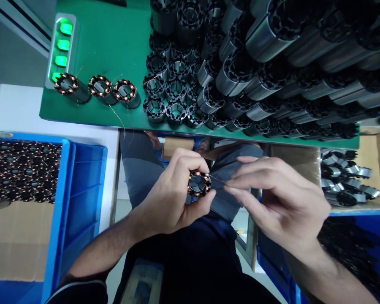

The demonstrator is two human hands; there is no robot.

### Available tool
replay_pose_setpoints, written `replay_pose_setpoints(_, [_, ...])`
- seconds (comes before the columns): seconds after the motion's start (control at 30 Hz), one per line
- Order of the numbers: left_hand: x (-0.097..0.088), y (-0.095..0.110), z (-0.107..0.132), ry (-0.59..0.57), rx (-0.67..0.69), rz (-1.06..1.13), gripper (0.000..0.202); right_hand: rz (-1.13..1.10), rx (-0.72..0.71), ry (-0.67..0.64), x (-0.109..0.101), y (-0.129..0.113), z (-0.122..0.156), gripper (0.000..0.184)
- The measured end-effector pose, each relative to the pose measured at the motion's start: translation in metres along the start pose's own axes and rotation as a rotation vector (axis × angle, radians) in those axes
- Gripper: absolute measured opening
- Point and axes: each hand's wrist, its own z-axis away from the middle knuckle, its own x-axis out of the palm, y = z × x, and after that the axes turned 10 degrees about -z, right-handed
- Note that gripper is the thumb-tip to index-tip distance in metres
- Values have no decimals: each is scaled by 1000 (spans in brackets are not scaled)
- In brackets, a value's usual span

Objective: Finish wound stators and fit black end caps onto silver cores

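Above my lap, my left hand (pixel 180 194) is wrapped round a copper-wound motor stator (pixel 199 184), its open end facing me. A thin wire (pixel 218 179) runs from the stator's upper right edge to my right hand (pixel 275 198), which pinches the wire's end between thumb and fingertips. Three more wound stators stand on the green mat: a left one (pixel 67 84), a middle one (pixel 101 88) and a right one (pixel 126 92). Loose wire ends stick out from them.
Rows of bare stators (pixel 176 110) fill the green mat's (pixel 114 46) middle and right. A panel of green lights (pixel 62 50) lies left. A blue crate (pixel 82 181) of wound stators stands at left; a cardboard box (pixel 375 169) with metal parts (pixel 348 173) is at right.
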Motion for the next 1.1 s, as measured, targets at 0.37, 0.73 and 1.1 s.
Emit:
replay_pose_setpoints(0.37, [18,-13,6,112,95,-339,19,-679,481,277,68,25,23,11])
replay_pose_setpoints(0.73, [2,-17,2,-560,-543,624,36,163,-117,-351,-4,10,-11,15])
replay_pose_setpoints(1.1, [15,0,36,19,112,-242,29,-164,528,-402,-7,8,20,27])
